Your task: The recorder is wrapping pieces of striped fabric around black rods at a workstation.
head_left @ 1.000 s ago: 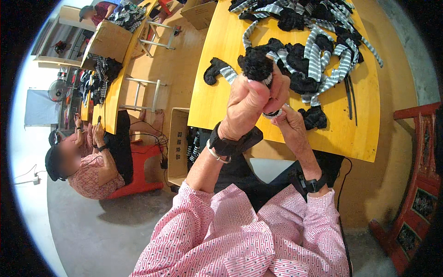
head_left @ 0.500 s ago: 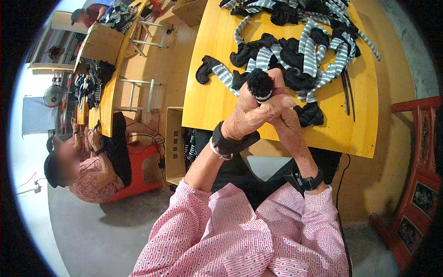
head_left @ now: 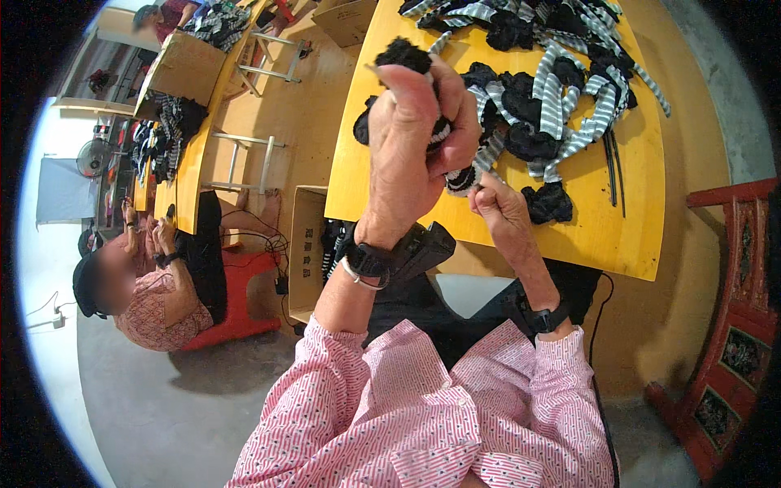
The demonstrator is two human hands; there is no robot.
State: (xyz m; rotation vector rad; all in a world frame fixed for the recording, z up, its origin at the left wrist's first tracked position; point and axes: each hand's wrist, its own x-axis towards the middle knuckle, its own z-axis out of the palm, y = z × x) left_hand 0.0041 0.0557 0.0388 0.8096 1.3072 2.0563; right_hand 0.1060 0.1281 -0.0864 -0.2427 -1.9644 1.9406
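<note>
My left hand [head_left: 399, 154] is closed around a knitted sock-like tube [head_left: 403, 55], with its fuzzy black end sticking out above the thumb. A black-and-white striped part of the same piece emerges below the fingers and stretches toward my right hand [head_left: 502, 213]. There, the curled right fingers pinch its lower end; the exact grip is partly hidden. Both hands are raised over the near edge of the yellow table [head_left: 602, 244]. Behind them lies a loose pile of similar grey-white striped and black fuzzy pieces [head_left: 553, 98]. One black fuzzy piece [head_left: 547, 202] rests just right of my right hand.
Two thin dark rods [head_left: 614, 171] lie on the table's right side. Below its left edge stands a cardboard box [head_left: 307, 260]. A carved red wooden chair [head_left: 724, 350] is at the right. At left, a co-worker [head_left: 163, 301] sits at another table with more knitted pieces.
My left hand has moved up and left, carrying the fuzzy black end. My right hand has separated from it and sits lower, so the piece now spans between both hands.
</note>
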